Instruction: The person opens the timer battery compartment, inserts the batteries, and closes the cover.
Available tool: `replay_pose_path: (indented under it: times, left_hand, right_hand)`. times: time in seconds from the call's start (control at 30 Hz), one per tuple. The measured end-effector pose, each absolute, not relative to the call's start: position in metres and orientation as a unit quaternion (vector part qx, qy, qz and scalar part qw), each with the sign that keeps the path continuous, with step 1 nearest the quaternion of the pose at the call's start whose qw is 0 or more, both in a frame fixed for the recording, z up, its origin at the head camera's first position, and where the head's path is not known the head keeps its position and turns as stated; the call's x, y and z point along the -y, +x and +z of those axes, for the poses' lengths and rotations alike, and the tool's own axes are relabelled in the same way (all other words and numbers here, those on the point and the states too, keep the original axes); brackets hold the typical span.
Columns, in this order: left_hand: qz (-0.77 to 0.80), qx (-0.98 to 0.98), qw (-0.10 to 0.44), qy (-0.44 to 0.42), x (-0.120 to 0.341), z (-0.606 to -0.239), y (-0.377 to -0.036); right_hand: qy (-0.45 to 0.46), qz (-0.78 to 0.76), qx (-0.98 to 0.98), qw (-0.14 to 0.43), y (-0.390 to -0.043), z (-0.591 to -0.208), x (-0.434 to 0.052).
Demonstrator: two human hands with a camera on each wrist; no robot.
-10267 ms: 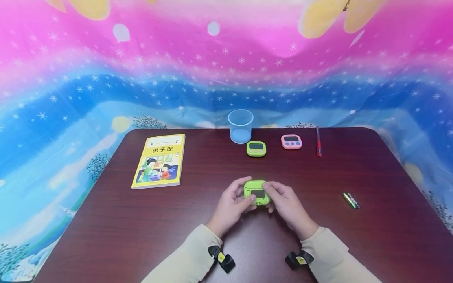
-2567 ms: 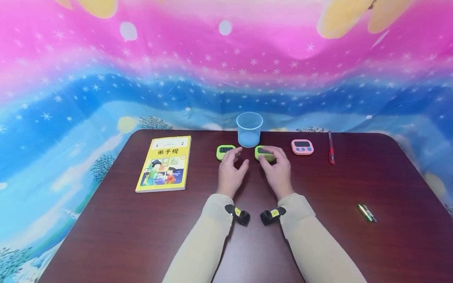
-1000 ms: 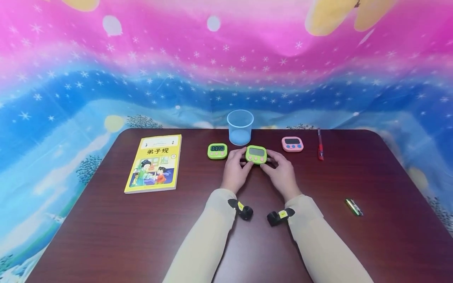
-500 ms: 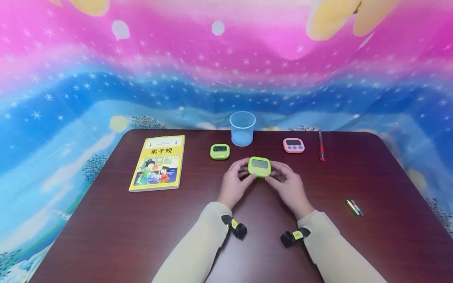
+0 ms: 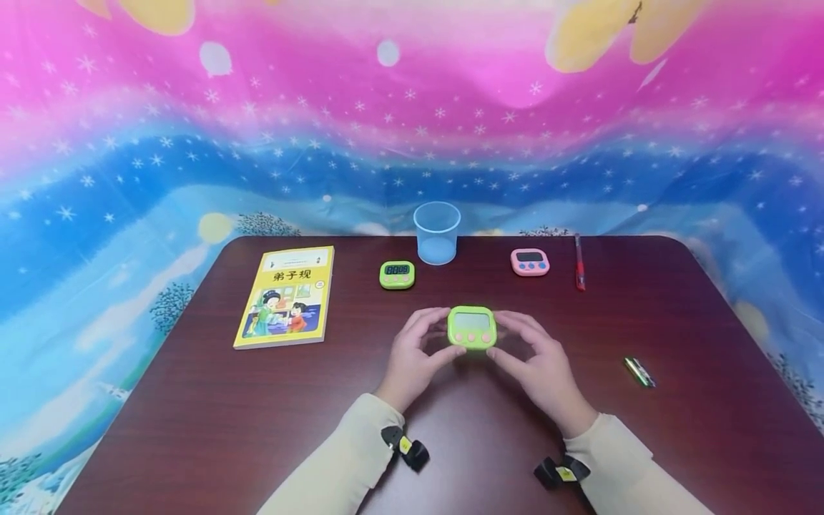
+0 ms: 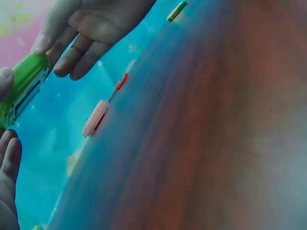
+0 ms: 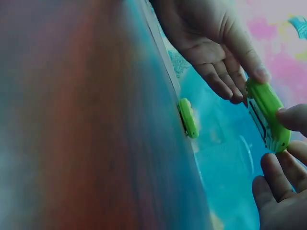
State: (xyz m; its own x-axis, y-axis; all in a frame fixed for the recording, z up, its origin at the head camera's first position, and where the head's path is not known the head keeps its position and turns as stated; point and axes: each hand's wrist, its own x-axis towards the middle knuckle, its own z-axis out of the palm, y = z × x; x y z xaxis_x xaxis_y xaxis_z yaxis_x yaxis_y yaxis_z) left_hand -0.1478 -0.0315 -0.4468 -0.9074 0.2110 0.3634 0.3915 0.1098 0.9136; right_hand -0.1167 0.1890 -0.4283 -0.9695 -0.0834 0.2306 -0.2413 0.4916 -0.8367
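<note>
Right now your left hand (image 5: 412, 350) and right hand (image 5: 537, 357) pinch a green timer (image 5: 472, 327) between them, fingers curled at its left and right edges, its face toward you, lifted just above the surface (image 5: 257, 415) near its middle. Behind it a clear cup (image 5: 437, 232) stands upright at the far edge; whether anything is inside cannot be told.

Bright, even light; blurry wrist views

Glossy green plastic timer (image 5: 472, 327), polished dark wood table (image 5: 193, 400), translucent plastic cup (image 5: 437, 232).
</note>
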Motion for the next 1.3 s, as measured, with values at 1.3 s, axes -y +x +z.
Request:
replay_pose_path:
  times: [1.3]
  left_hand:
    - [-0.544, 0.771, -0.036, -0.330, 0.034, -0.427, -0.125]
  right_hand:
    - [0.186, 0.502, 0.833, 0.141, -0.081, -0.395, -0.189]
